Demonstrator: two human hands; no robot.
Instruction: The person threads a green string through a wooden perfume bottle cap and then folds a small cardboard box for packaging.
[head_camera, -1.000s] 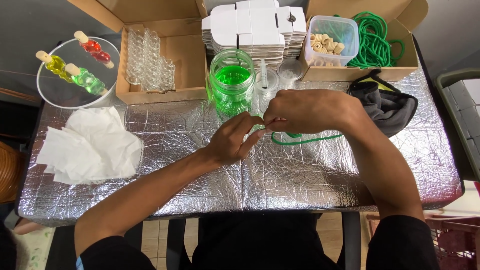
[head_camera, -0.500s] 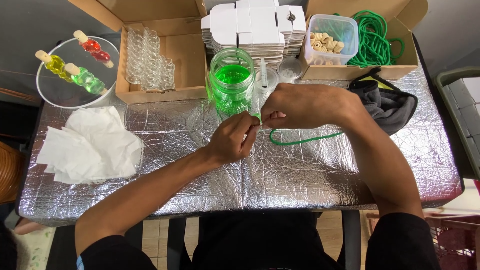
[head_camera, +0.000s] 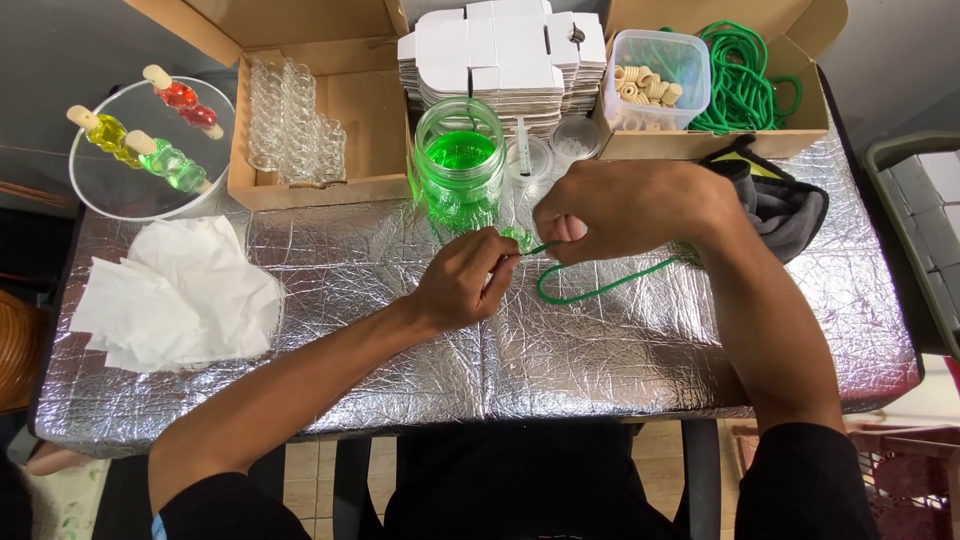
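My left hand and my right hand meet over the foil-covered table, just in front of a glass jar of green liquid. Both pinch a small green-filled glass piece and the end of a green cord. The cord loops out below my right hand and trails right across the foil. What the fingers do at the pinch point is partly hidden.
A round clear tray at the back left holds red, yellow and green filled bottles. Crumpled white tissues lie left. Cardboard boxes at the back hold empty glass bottles, flat white cartons, a tub of corks and green cord coils. A dark cloth lies right.
Both hands have stayed together by the jar, shifting slightly. The cord loop under my right hand has changed shape and drawn closer to the hands.
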